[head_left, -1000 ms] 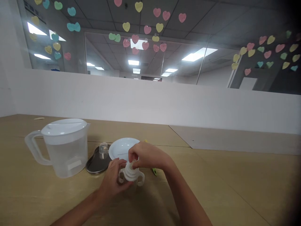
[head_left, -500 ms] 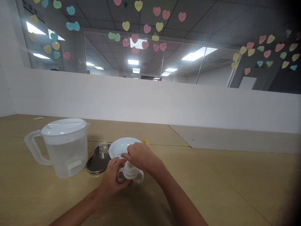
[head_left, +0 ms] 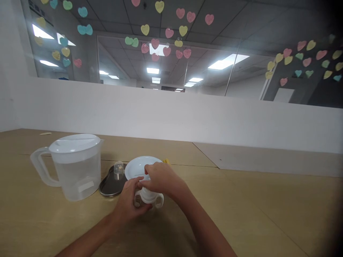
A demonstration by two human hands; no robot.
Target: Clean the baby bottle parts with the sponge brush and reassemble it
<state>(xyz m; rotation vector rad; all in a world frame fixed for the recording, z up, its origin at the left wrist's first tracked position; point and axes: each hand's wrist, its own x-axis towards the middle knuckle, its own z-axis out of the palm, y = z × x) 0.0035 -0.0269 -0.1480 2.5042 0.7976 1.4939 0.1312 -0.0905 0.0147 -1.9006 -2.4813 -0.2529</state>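
Note:
A small white two-handled bottle stands low in the middle, in front of a white plate. My left hand is wrapped round its left side, with the thumb near the base. Over the bottle's top, my right hand is closed, its fingers curled; what they grip at the top is hidden behind the hand. A clear dome-shaped cap rests on a dark metal tray left of the plate.
A clear plastic pitcher with a white lid stands at the left, its handle pointing left. Something yellow shows behind the plate. A white wall runs behind the wooden table; a pale flat piece lies at the back left.
My right hand has lowered slightly and its thumb has shifted over the bottle's top, covering more of it. My left hand keeps its hold. The whole view has moved a little.

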